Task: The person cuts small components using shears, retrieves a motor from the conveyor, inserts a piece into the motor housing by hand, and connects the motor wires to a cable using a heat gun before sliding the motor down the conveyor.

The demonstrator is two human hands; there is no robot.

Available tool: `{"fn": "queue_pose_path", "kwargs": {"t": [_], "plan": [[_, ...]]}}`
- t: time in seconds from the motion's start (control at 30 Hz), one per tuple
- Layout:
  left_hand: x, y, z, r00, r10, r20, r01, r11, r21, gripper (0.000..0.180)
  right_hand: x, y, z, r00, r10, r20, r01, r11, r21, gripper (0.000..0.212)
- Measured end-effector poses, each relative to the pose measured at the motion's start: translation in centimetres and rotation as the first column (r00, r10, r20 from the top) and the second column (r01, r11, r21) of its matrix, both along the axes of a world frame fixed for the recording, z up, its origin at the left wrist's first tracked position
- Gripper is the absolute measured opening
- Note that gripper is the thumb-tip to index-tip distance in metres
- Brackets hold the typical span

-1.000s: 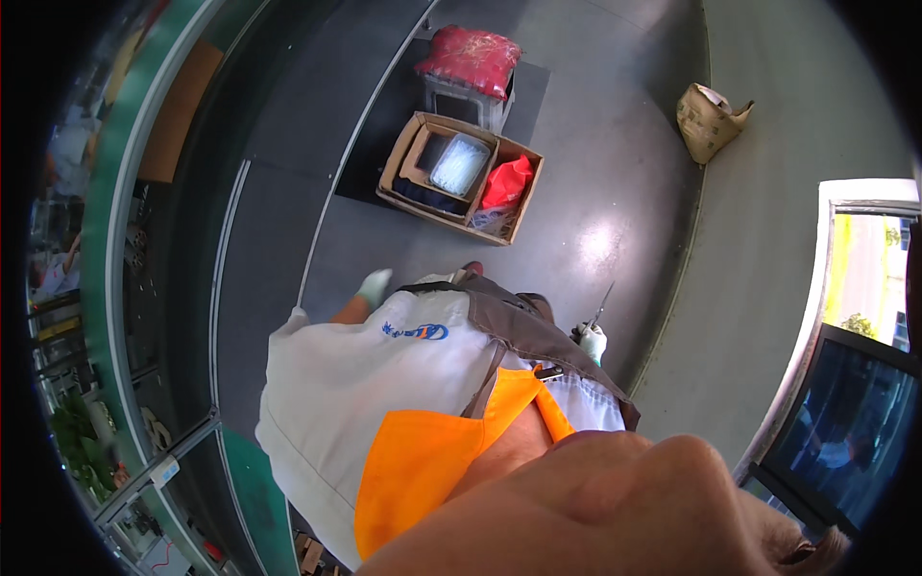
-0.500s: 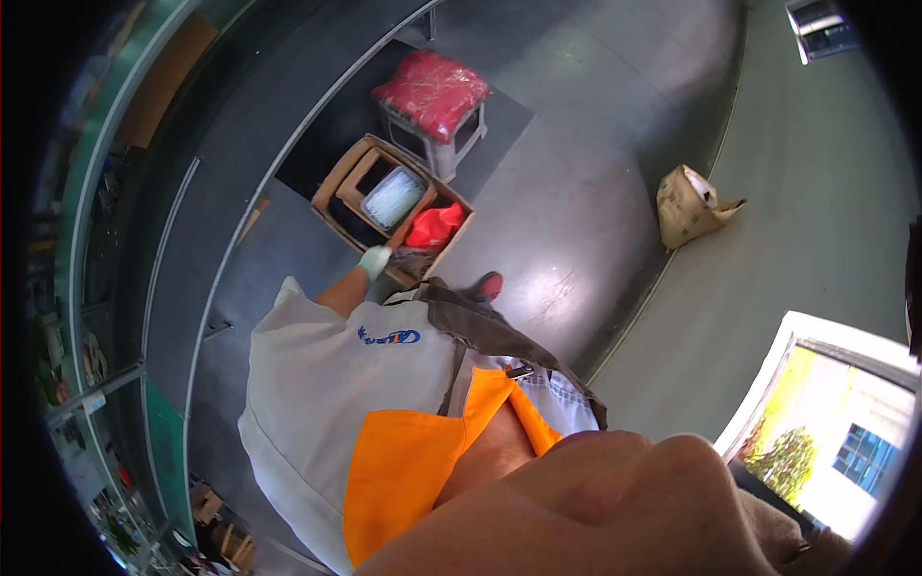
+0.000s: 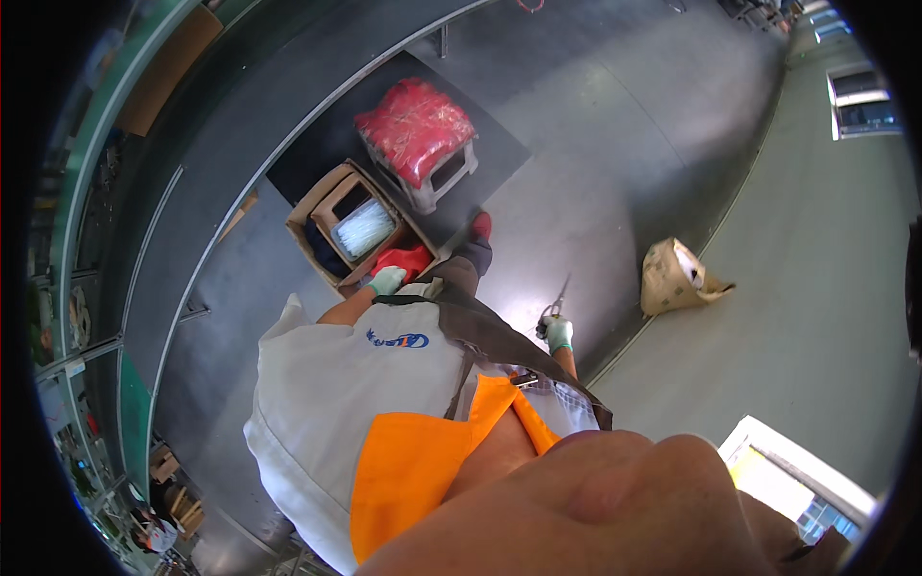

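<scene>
My left hand (image 3: 388, 280), in a pale glove, is at the near edge of a cardboard box (image 3: 309, 217), against a red cloth or bag (image 3: 407, 259) in it. Its fingers are too small and partly hidden to tell their grip. A smaller cardboard box inside holds a clear tray of thin pale strips (image 3: 363, 228). Out to the right, above the floor, my gloved right hand (image 3: 559, 333) is closed around the handles of what look like scissors (image 3: 556, 305), their narrow end pointing away from me.
A pale stool (image 3: 423, 199) with a red plastic-wrapped cushion (image 3: 415, 130) stands beyond the box. Toward the right wall lies an open brown paper bag (image 3: 672, 280). A metal rail (image 3: 317, 113) runs along the left. My red shoe (image 3: 482, 225) is beside the stool.
My right hand has come into view with the scissors. My left hand has shifted along the box edge toward the red cloth. The whole view has swung, and my shoe now shows beside the stool.
</scene>
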State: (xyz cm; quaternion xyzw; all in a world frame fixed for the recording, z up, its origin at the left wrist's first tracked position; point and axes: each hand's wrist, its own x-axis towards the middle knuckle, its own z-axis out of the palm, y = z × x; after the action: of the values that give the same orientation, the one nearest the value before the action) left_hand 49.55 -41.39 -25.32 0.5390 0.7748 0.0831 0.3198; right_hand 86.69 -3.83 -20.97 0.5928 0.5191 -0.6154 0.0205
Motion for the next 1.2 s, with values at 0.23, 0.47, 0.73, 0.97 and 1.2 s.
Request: {"fn": "queue_pose_path", "kwargs": {"t": [0.23, 0.47, 0.73, 0.97, 1.2], "plan": [[-8.2, 14.7, 0.4, 0.462, 0.749, 0.475, -0.782, 0.596, -0.18, 0.036, -5.4, 10.5, -1.8, 0.74, 0.376, 0.558, -0.588, 0.764, 0.266, 0.038], [-20.3, 24.3, 4.8, 0.172, 0.819, 0.547, -0.889, 0.368, -0.272, 0.042, -8.0, 25.0, -1.2, 0.678, 0.27, 0.683, -0.58, 0.767, 0.274, 0.044], [-26.0, 32.5, 11.4, -0.085, 0.645, 0.759, -0.979, 0.089, -0.186, 0.043, -39.5, 32.5, 10.7, 0.628, 0.622, 0.468, -0.775, 0.447, 0.447, 0.022], [-31.5, 49.6, 21.5, -0.225, 0.314, 0.922, -0.951, 0.134, -0.278, 0.054, -62.5, 35.1, 20.1, 0.436, 0.899, 0.051, -0.738, 0.325, 0.592, 0.031], [-38.8, 55.6, 21.5, -0.293, 0.108, 0.95, -0.935, -0.241, -0.261, 0.036, -72.7, 33.7, 20.3, 0.054, 0.993, 0.104, -0.695, -0.038, 0.718, 0.04]]}}
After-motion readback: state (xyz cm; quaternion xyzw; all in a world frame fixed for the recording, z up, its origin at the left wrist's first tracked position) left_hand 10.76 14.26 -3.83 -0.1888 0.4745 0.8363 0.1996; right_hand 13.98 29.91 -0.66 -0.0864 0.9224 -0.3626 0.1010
